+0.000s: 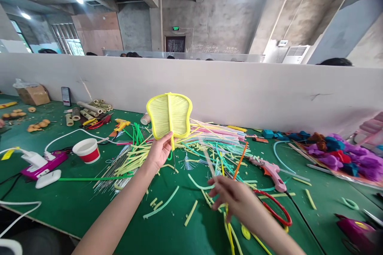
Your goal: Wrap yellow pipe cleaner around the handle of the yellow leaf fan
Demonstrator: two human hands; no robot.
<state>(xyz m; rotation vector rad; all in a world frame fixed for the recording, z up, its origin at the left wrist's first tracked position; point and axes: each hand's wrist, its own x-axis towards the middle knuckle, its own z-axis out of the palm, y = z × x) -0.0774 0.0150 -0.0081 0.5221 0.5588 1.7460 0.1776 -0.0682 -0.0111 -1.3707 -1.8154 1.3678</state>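
At frame centre I see the left hand (160, 151) gripping a yellow fan (161, 115), its handle (172, 142) partly covered. Lower right, the right hand (231, 195) blurs; I can't tell if it grips the pale strip (207, 160).

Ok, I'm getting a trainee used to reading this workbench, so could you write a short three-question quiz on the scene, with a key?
1. What does the left hand hold, and by which part?
2. True or false: the red-and-white cup stands upright on the green table.
3. Which lies nearer the right hand: (a) the phone or (b) the pink glue gun?

Key:
1. The yellow fan-shaped piece, by its stem.
2. True.
3. b.
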